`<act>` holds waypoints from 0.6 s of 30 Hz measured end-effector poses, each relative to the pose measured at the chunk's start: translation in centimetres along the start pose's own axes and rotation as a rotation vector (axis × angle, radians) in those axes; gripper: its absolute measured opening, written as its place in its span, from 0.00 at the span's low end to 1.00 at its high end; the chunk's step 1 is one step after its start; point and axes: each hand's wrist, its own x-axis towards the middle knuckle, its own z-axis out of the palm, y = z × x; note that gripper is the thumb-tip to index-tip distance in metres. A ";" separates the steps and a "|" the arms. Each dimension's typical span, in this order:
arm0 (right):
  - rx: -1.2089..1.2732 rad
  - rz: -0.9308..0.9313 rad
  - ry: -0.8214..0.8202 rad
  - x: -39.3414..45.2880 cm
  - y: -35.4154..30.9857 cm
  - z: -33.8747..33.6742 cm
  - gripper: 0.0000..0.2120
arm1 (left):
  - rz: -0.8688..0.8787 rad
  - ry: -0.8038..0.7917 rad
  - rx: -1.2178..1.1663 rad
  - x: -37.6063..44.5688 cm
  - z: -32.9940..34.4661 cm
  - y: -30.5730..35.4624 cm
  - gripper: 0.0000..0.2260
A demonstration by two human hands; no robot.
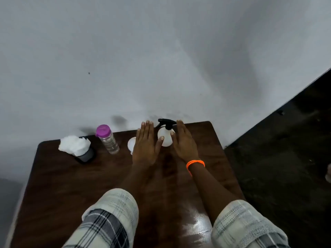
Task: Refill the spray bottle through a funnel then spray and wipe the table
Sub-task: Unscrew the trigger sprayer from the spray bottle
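Note:
A white spray bottle (166, 138) with a black trigger head stands upright near the far edge of the dark wooden table (71, 176). My left hand (146, 145) lies flat, palm down, just left of it, fingers spread, thumb tip against the bottle's side. My right hand (183, 142), flat and open with an orange band at the wrist, sits just right of the bottle. A white funnel (131, 144) peeks out behind my left hand, mostly hidden. A clear bottle with a purple cap (107, 140) stands further left. White tissues (74, 145) fill a dark holder.
The table's far edge meets a pale wall (161, 59). Dark floor (286, 149) lies beyond the table's right edge. A glossy reflection (197, 228) shows on the near tabletop between my checked sleeves.

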 end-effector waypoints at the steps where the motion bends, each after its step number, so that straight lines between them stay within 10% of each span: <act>1: 0.003 -0.002 0.020 0.6 0.5 0.4 0.29 | -0.010 -0.006 -0.003 0.3 0.8 -0.1 0.32; 18: 0.288 0.109 0.002 4.0 0.0 0.8 0.08 | -0.328 -0.254 -0.303 -0.7 5.6 0.3 0.46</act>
